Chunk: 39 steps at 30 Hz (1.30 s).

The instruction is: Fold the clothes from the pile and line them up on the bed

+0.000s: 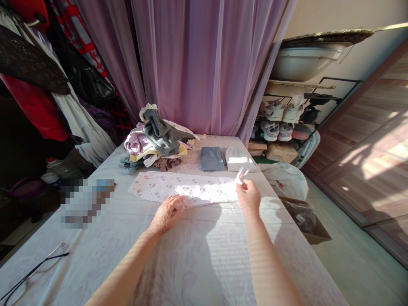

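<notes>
**Q: What is seen at the centre of the frame?**

A: A white cloth [188, 190] printed with small pink flowers is laid out flat, its long axis running left to right across a surface covered with a pale lilac patterned sheet [194, 272].

**Q: How are the hands placed?**

A: The left hand [168, 214] is held open, its fingers spread and pressed on the cloth's near edge. The right hand [248, 196] is narrowed to a pinch, with a raised corner of the cloth held at its fingertips.

**Q: Which hand is nearer the cloth's ends?**

A: The right end is held by the right hand. The left hand is placed nearer the middle, and the far left end is left untouched, well beyond it.

**Q: What is placed around them?**

A: Beyond the cloth, a heap of clothes [154, 142] is piled beside a folded blue-grey garment [212, 158] and a white folded item [238, 159]. Black-framed eyeglasses [33, 272] are left at the lower left. A pixelated object [86, 203] is seen to the left, but it cannot be identified.
</notes>
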Tool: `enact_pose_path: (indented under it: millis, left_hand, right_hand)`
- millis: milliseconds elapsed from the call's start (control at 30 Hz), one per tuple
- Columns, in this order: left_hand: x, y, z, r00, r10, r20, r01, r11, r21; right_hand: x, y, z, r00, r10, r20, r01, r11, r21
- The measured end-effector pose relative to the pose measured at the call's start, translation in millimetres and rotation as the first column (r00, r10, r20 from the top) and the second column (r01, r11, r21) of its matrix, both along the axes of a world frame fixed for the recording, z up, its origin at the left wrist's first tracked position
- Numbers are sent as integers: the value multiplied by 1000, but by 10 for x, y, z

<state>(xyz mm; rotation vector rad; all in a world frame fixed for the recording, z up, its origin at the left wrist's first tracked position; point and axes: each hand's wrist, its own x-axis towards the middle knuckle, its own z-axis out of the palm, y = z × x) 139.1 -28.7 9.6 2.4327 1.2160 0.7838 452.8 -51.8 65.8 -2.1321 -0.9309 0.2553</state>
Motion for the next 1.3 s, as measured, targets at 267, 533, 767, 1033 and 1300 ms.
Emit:
enact_pose_path:
  millis: [267,533,767,1033,1300]
  left_hand:
    - [-88,-2,-6,885,288,364,-221,951,-215]
    - [-90,41,-111,867,295,401,-234,953,-194]
    - [-79,15,-102,826,323,461,-232,942,-244]
    - [-81,0,0,905,307,294,-228,934,-276]
    - [82,331,513,921,313,-232,-379,859,-345]
  right_hand:
    - [-1296,250,-250,877,423,229,-426,904,-43]
    - [-1599,254,-425,777,506,374,-523,850,-62]
    - [-1654,288,-516,726,487,486,-566,824,20]
    - [-1476,240,-552,685,591,425,-671,740,52]
    - [-467,209,-626,939,171,300,-190,981,35]
